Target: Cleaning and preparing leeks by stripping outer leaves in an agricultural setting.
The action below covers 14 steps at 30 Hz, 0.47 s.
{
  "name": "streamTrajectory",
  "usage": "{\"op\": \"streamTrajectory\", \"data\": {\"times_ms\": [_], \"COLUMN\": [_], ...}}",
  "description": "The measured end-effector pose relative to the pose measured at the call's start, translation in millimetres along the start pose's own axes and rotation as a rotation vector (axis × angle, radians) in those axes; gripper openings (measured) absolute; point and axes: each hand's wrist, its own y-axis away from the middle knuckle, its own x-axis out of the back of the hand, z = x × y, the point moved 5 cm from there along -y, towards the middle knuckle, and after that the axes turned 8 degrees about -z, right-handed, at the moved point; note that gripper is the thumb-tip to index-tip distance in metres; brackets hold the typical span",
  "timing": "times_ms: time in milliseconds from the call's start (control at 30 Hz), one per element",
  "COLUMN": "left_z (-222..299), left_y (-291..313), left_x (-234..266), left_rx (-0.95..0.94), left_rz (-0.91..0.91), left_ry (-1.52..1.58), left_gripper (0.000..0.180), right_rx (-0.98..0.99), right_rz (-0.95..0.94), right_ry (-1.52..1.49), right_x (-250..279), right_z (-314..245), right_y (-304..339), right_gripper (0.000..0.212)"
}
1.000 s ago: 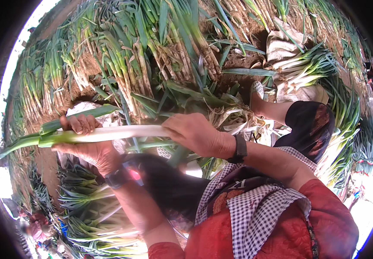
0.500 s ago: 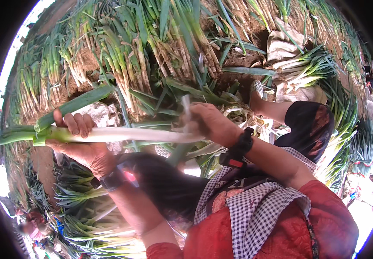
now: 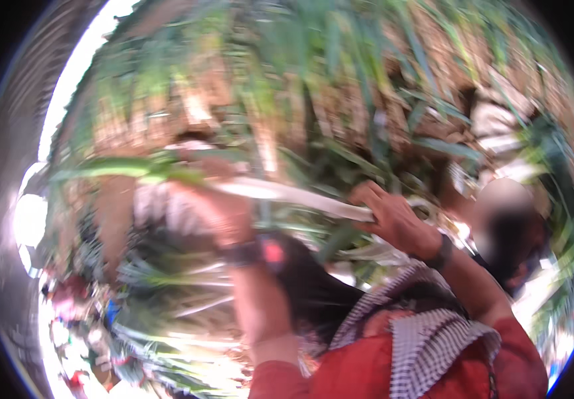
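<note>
A long green onion (image 3: pixel 293 196) with a thick white stalk lies across the space in front of me, its green leaves to the left and its white end lower at the right. My left hand (image 3: pixel 217 206) is wrapped around it where green meets white, though motion blurs the fingers. At the white end, my right hand (image 3: pixel 400 223) has its fingers bent and closed against the tip. Beneath both hands lie green leaves and pale loose peelings, partly hidden by my arms.
Rows of soil-stained green onions (image 3: pixel 260 126) line the ground ahead. Cleaner white-stemmed ones (image 3: pixel 180 282) lie at my lower left, and more green leaves (image 3: pixel 553 156) spread at the right near a pale sack (image 3: pixel 493 120). My dark-clothed leg (image 3: pixel 313 279) is below the hands.
The view has swung, so everything sits further right and is blurred. The onion now tilts down to the right. The pale blurred strip by my right hand no longer shows.
</note>
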Motion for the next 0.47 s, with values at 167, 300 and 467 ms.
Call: {"op": "streamTrajectory", "data": {"times_ms": [167,300,467], "left_z": [3.2,-8.1,-17.2], "left_y": [15.5,3.4,0.6], "left_x": [-49.0,-24.6,-26.3], "left_rx": [0.231,0.163,0.273], "left_rz": [-0.135,-0.179,-0.238], "left_ry": [0.499,0.482,0.511], "left_gripper": [0.069,0.077,0.083], "right_rx": [0.037,0.091,0.068], "right_rz": [-0.025,-0.012,0.022], "right_ry": [0.005,-0.042,0.048], "right_x": [-10.7,-20.2,-28.1], "right_z": [11.9,4.1,5.0], "right_y": [4.1,1.9,-0.7], "right_gripper": [0.025,0.022,0.021]}}
